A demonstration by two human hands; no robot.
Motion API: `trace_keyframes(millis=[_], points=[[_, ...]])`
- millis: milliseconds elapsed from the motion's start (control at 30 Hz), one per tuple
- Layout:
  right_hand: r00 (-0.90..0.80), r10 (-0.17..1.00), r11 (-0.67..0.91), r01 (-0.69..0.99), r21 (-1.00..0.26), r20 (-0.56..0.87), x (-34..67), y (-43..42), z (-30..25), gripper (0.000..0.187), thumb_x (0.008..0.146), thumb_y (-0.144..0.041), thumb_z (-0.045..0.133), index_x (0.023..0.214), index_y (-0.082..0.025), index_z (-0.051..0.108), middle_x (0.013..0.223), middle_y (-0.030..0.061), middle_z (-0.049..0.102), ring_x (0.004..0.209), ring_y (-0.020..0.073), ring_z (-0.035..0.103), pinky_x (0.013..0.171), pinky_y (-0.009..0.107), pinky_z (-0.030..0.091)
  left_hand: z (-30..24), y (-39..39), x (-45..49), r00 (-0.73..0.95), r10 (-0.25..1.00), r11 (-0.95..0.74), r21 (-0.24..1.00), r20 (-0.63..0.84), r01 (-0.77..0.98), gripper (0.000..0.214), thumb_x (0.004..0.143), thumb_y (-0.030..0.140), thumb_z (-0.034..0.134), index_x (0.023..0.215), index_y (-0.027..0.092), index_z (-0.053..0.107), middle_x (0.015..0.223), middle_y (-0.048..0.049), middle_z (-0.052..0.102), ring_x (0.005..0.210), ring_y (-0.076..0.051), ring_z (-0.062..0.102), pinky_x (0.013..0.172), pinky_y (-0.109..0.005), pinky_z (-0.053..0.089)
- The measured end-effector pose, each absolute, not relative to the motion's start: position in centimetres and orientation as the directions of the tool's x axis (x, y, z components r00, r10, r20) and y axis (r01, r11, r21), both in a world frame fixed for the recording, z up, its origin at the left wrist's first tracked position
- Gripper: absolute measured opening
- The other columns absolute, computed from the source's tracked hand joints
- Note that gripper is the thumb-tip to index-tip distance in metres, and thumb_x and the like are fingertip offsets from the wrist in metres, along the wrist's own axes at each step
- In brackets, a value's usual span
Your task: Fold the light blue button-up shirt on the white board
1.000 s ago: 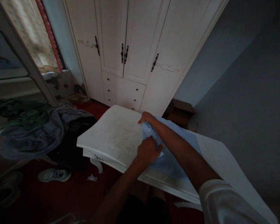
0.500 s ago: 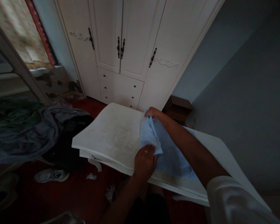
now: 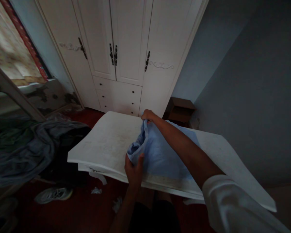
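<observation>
A light blue cloth (image 3: 157, 155) lies on the white table top (image 3: 106, 142). My left hand (image 3: 134, 170) is closed on the cloth's near left edge, at the table's front rim. My right hand (image 3: 147, 115) reaches across and pinches the cloth's far edge near the back of the table. The part of the cloth between my hands is lifted and bunched; the rest lies flat under my right forearm.
A white wardrobe (image 3: 121, 55) with dark handles and drawers stands behind the table. A brown box (image 3: 179, 110) sits at its right foot. Dark clothes (image 3: 21, 145) are heaped on the left. A pale shoe (image 3: 53, 194) and paper scraps lie on the red floor.
My left hand has slid back to the table's front edge with the cloth, and the cloth's left side has lifted and bunched. The view has shifted right.
</observation>
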State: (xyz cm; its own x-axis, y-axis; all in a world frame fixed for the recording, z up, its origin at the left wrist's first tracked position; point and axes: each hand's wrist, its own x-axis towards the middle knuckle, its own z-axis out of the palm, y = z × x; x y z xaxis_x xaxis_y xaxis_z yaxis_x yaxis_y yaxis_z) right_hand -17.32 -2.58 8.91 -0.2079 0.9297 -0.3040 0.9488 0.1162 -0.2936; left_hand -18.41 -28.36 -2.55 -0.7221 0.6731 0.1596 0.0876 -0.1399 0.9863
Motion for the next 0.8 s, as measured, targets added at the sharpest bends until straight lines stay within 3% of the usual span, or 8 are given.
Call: trace_keyframes(millis=[67,133,200,300,400,533,633,800], points=[[-0.218,0.932,0.130,0.947,-0.295,-0.289,-17.5,-2.8,9.1,0.024,0.070,-0.007,0.066,0.093,-0.001,0.071,0.073,0.0142,0.073,0.066,0.0236,0.072,0.059,0.026,0.057,-2.5,-27.5,-18.3,-0.716,0.683,-0.104,0.989,0.145,0.101,0.052,0.071,0.044,0.074,0.115,0.019,0.064,0.112,-0.0078,0.070,0.105,-0.024,0.065,0.089,-0.032,0.051],[-0.226,0.936,0.143,0.944,-0.296,-0.269,-17.4,-3.0,9.5,0.027,0.070,-0.008,0.067,0.096,-0.001,0.071,0.074,0.0150,0.073,0.068,0.0245,0.072,0.060,0.026,0.057,-2.3,-26.7,-18.3,-0.717,0.677,-0.085,0.985,0.168,0.150,0.037,0.076,0.043,0.069,0.102,0.018,0.070,0.099,-0.0072,0.074,0.095,-0.024,0.069,0.083,-0.033,0.054],[-0.230,0.942,0.152,0.941,-0.302,-0.243,-17.2,-3.0,10.1,0.030,0.068,-0.008,0.069,0.097,-0.002,0.071,0.076,0.0155,0.073,0.072,0.0254,0.072,0.063,0.026,0.057,-1.7,-26.2,-18.3,-0.706,0.665,-0.099,0.966,0.243,0.240,0.028,0.081,0.042,0.061,0.088,0.017,0.073,0.083,-0.0061,0.075,0.082,-0.025,0.071,0.074,-0.034,0.056],[-0.223,0.953,0.146,0.932,-0.331,-0.208,-16.1,-2.6,11.6,0.031,0.065,-0.006,0.071,0.095,0.000,0.070,0.077,0.0169,0.072,0.075,0.0274,0.072,0.064,0.028,0.057,0.1,-25.8,-17.8,-0.640,0.655,-0.146,0.898,0.402,0.414,0.028,0.086,0.036,0.054,0.085,0.016,0.073,0.079,-0.0068,0.075,0.076,-0.024,0.071,0.070,-0.033,0.056],[-0.200,0.961,0.110,0.912,-0.395,-0.193,-14.2,-1.9,13.4,0.028,0.063,-0.003,0.070,0.091,0.001,0.070,0.072,0.0159,0.071,0.073,0.0273,0.071,0.063,0.031,0.057,2.8,-25.4,-16.7,-0.470,0.672,-0.265,0.779,0.572,0.569,0.030,0.088,0.024,0.046,0.105,0.015,0.069,0.097,-0.0099,0.074,0.092,-0.024,0.070,0.081,-0.034,0.056],[-0.153,0.973,0.039,0.849,-0.527,-0.174,-10.2,-0.7,15.4,0.025,0.064,-0.004,0.071,0.089,-0.001,0.069,0.067,0.0109,0.069,0.068,0.0230,0.069,0.060,0.030,0.055,6.2,-24.6,-13.8,-0.065,0.659,-0.511,0.508,0.750,0.693,0.057,0.077,0.005,0.042,0.134,0.012,0.048,0.135,-0.0128,0.056,0.127,-0.022,0.052,0.106,-0.038,0.045],[-0.116,0.978,-0.022,0.770,-0.637,-0.175,-6.0,-0.1,16.2,0.024,0.066,-0.005,0.072,0.090,-0.004,0.068,0.067,0.0086,0.068,0.067,0.0201,0.067,0.060,0.029,0.054,8.0,-24.0,-10.8,0.200,0.675,-0.586,0.353,0.710,0.729,0.062,0.073,0.000,0.042,0.134,0.008,0.047,0.139,-0.0147,0.053,0.132,-0.021,0.046,0.111,-0.038,0.041],[-0.104,0.968,-0.129,0.573,-0.809,-0.227,2.7,-0.3,15.7,0.019,0.067,-0.006,0.072,0.085,-0.007,0.067,0.063,0.0062,0.067,0.063,0.0174,0.066,0.061,0.027,0.055,9.2,-23.6,-5.1,0.413,0.699,-0.610,0.186,0.584,0.770,0.045,0.085,0.003,0.041,0.129,0.009,0.052,0.134,-0.0130,0.057,0.127,-0.019,0.051,0.110,-0.035,0.042]])
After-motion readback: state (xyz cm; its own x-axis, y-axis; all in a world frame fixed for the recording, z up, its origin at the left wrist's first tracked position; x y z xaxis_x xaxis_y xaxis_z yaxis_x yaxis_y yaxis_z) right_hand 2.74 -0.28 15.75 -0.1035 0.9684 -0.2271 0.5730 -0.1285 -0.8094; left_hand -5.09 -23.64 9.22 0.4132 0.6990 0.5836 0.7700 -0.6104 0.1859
